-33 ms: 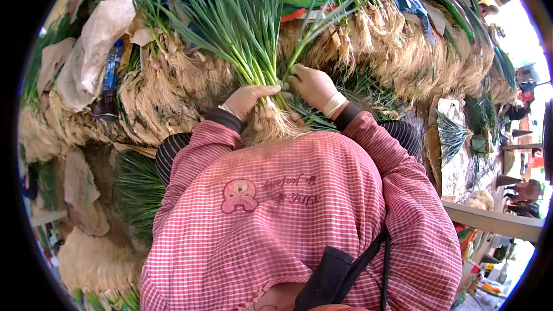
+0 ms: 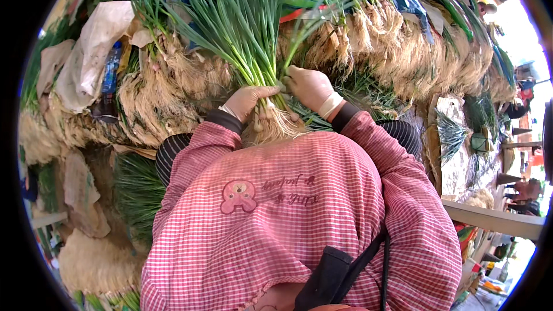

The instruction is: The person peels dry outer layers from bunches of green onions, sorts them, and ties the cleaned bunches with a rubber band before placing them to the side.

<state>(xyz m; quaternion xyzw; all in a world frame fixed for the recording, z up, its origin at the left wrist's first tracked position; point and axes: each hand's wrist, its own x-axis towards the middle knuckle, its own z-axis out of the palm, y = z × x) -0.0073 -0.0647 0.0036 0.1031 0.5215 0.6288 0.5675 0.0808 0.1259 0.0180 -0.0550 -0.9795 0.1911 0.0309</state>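
Now a stalk [image 2: 292, 49] is pinched by the right hand [image 2: 311, 88], the bunch [image 2: 249, 46] clasped in the left hand [image 2: 246, 101]; steadiness seems needed.

Bunch [image 2: 257, 72]: green leaves [image 2: 233, 29], tan roots [image 2: 277, 128]; pink-and-white checked smock [image 2: 311, 224]; dark trousers [image 2: 401, 137] with pale stripes

Thin, matt gloves [image 2: 320, 93] that look like rubber cover my left grip [image 2: 252, 99] and right grip [image 2: 300, 83]. The green stalks [image 2: 250, 63] they hold are smooth with a soft sheen; the roots [image 2: 277, 124] just below look rough and stringy. Nearer me, my shirt [image 2: 299, 224] is matt woven cloth. Left of my grip: a glossy plastic bottle [image 2: 111, 72], a wrinkled, dull sack [image 2: 106, 34].
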